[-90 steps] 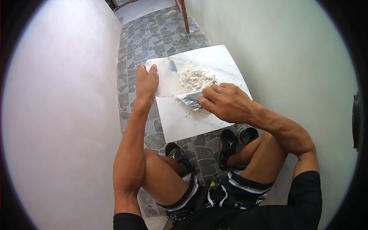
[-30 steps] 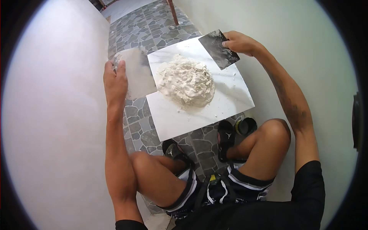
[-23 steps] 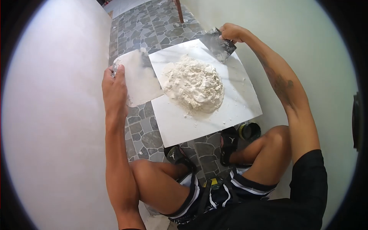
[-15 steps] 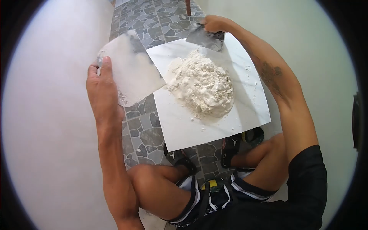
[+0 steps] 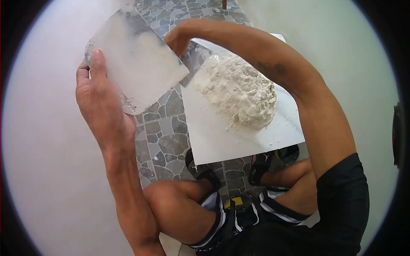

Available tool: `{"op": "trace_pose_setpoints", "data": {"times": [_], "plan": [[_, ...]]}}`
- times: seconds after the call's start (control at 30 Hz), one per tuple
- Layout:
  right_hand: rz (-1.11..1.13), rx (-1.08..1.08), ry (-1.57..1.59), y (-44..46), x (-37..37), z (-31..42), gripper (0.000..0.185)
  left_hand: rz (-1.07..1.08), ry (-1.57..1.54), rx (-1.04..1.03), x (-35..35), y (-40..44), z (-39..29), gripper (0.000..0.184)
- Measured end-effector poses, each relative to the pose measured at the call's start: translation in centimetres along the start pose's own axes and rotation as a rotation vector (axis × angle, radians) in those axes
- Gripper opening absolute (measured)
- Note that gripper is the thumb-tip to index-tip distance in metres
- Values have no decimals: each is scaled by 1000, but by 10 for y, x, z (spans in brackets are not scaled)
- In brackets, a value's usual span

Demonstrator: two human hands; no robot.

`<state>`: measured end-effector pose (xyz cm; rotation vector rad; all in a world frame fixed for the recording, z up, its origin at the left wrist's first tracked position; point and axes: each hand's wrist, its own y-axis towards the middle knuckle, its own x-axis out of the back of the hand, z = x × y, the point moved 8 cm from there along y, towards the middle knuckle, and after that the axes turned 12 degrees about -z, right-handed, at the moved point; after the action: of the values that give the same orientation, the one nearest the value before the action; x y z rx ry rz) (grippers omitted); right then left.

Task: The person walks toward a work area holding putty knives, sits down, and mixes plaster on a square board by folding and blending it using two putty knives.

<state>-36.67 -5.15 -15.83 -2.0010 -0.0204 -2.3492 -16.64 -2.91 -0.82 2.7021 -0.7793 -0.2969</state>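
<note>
My left hand point(image 5: 102, 100) grips the left edge of a flat, roughly rectangular plate point(image 5: 136, 59) smeared with whitish powder, its thumb lying on the upper face. My right hand point(image 5: 177, 42) reaches across to the far left corner of a white board point(image 5: 222, 147) and is closed on a dark, shiny flat scraper point(image 5: 196, 59). Part of the plate's right edge hides those fingers. The scraper's blade stands at the left side of a lumpy heap of white powdery paste point(image 5: 241, 91) on the board. My right forearm covers the board's far right part.
The board lies low before my feet on a floor of grey stone-pattern tiles point(image 5: 171, 145). Dark shoes point(image 5: 203, 170) sit by its near edge, with a round dark object point(image 5: 287, 154) beside the right one. Pale walls point(image 5: 42, 149) flank both sides. A brown leg point(image 5: 224, 4) stands at the far end.
My right hand has swung left with the scraper, from beyond the heap to its left side. The left hand and plate have shifted up and left. The heap looks more compact.
</note>
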Motion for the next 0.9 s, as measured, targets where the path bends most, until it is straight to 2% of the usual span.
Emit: {"op": "trace_pose_setpoints", "data": {"times": [0.23,0.33,0.43,0.63,0.67,0.7,0.77,0.9], "plan": [[294,326,-308,-10,-35,78,26,5,-32,-2,11,5,-1,35],[403,151,-210,-43,-15,90,25,35,-56,46,10,3,5,34],[290,162,-273,-58,3,94,25,77,-105,107,8,0,13,33],[214,-2,-101,-125,41,103,21,121,-89,212,7,-12,16,34],[191,14,-153,-137,45,105,17,144,-90,224,6,-14,16,34],[70,2,-121,-149,41,93,13,169,-93,235,5,-15,16,35],[-132,-53,-52,-180,54,90,18,196,-97,239,2,-18,18,33],[-302,-348,-33,-227,69,89,17,250,-68,111,-14,-27,18,31]]}}
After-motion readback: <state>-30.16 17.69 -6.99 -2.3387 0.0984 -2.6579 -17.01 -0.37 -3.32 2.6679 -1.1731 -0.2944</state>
